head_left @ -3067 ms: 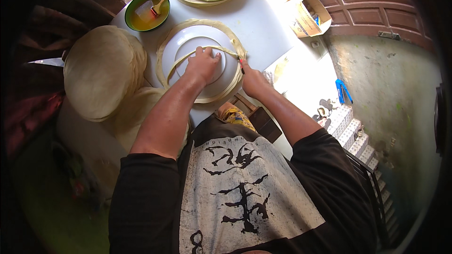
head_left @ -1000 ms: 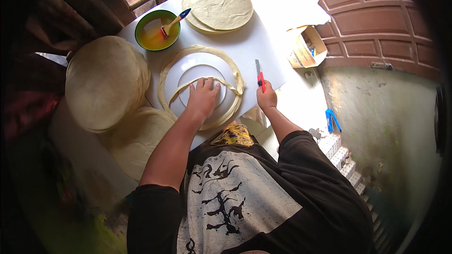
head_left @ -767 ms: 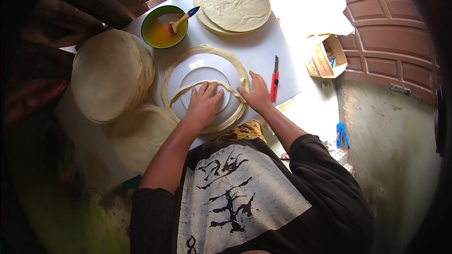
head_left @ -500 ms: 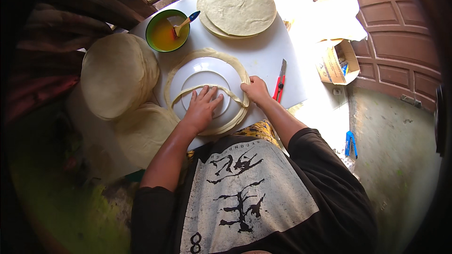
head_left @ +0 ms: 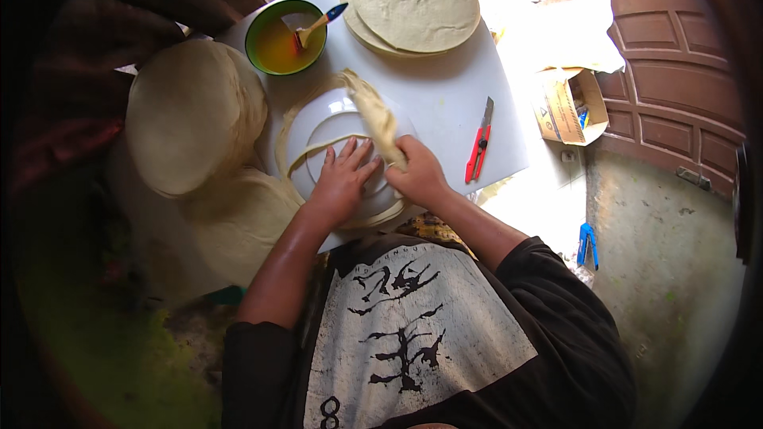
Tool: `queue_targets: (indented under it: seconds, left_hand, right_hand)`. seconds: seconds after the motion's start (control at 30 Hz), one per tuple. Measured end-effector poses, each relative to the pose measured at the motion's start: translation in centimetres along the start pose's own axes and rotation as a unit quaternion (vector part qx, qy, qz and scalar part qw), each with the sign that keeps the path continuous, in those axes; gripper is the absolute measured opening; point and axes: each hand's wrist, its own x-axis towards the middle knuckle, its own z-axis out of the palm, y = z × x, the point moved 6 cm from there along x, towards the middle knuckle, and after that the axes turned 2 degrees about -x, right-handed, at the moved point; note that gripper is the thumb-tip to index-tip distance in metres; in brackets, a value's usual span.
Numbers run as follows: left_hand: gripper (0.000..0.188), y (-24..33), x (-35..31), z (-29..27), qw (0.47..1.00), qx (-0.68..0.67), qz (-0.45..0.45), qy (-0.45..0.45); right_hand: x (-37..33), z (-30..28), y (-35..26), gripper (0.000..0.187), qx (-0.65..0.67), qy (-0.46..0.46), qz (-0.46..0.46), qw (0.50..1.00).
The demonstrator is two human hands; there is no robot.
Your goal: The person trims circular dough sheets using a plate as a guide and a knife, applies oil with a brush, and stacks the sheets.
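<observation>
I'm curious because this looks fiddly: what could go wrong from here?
The long, pale dough strip could tear where the right hand grips it. The red-handled utility knife lies near that hand, blade exposed, so a careless reach might cut. The blue-tipped wooden brush leaning in the round green bowl might tip out.

White plate [head_left: 322,108] is upside down on the tabletop [head_left: 441,115], thin dough strip [head_left: 324,144] curving across it. Thicker dough strip [head_left: 373,114] slants over its right side, end gripped in the right hand [head_left: 419,172], kinda twisted I think, bit blurry.
</observation>
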Motion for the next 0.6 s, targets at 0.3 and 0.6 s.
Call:
queue_targets:
  seconds: [0.3, 0.6]
  left_hand:
    - [0.047, 1.0, -8.5, -0.3, 0.971, -0.218, -0.035, 0.094]
    - [0.04, 4.4, -17.7, -1.2, 0.862, -0.072, 0.116, 0.488]
  right_hand:
    - [-2.2, 4.9, -5.5, 0.036, 0.118, -0.164, -0.099, 0.974]
    - [-5.5, -2.8, -18.1, 0.042, 0.188, -0.084, -0.372, 0.905]
